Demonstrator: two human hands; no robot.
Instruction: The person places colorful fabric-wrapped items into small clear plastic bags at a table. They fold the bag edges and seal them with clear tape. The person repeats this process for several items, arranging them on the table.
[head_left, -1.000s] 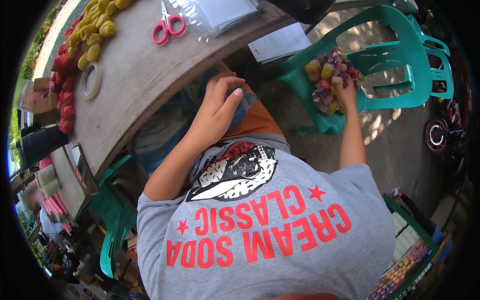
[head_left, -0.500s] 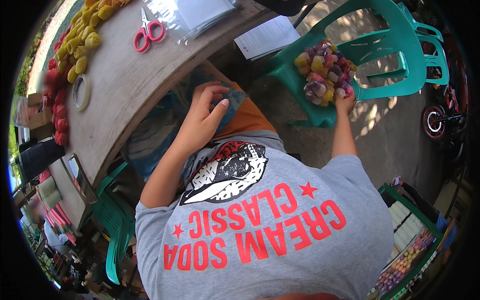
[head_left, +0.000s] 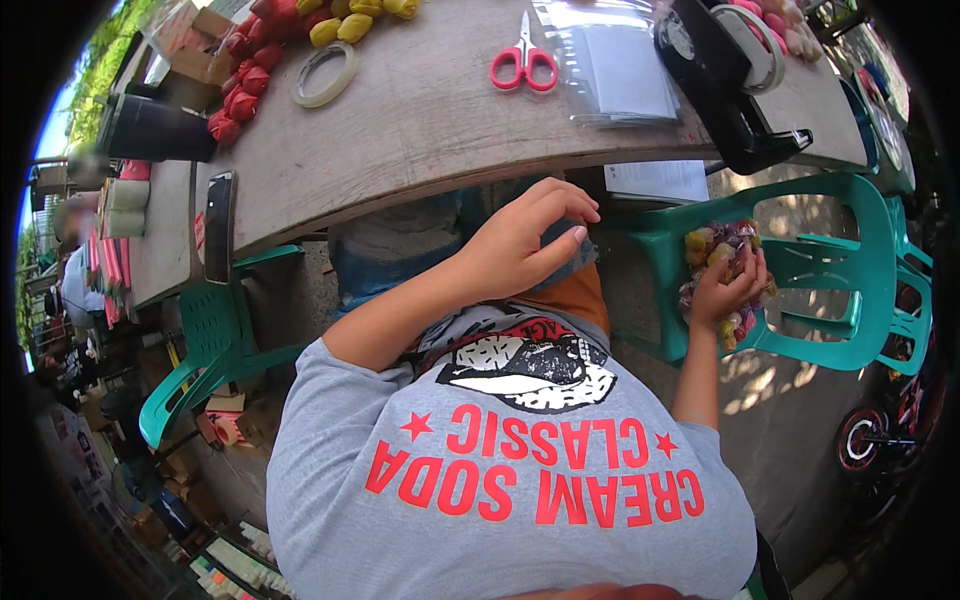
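The head view showed what seemed a handling step: the right hand lay over the bundle toward the green chair seat's near edge, whether clamped I couldn't tell; the left hand was empty, thumb apart. Lifting would call for a fuller grasp. The bundle looked knobbly, yellow, purple and pink.

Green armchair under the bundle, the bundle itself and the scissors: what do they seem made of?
Green armchair: probably moulded plastic, semi-gloss; smooth continuous frame with cut-out slots.
Bundle under the right hand: glossy, see-through wrap, likely plastic film; the coloured pieces' material is unclear.
Scissors: shiny metal blades; pink handles, likely smooth plastic.
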